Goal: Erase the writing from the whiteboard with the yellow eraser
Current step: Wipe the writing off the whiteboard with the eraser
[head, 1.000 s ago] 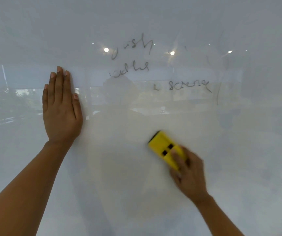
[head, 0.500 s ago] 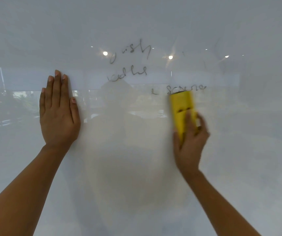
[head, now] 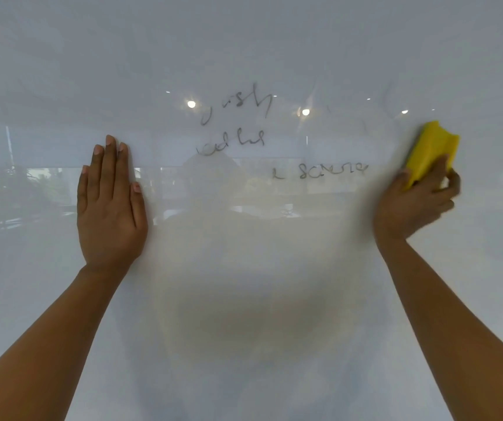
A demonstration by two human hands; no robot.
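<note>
Fingers (head: 435, 177) of your right hand (head: 411, 205) grip the yellow eraser (head: 432, 147) — left hand (head: 109, 205) flat, open; sweep firmly leftward through the remaining writing (head: 332, 171).

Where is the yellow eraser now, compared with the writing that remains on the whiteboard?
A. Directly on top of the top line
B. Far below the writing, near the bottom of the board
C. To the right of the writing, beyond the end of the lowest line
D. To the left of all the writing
C: the right hand holds the yellow eraser right of the lowest line of writing on the whiteboard.
</note>
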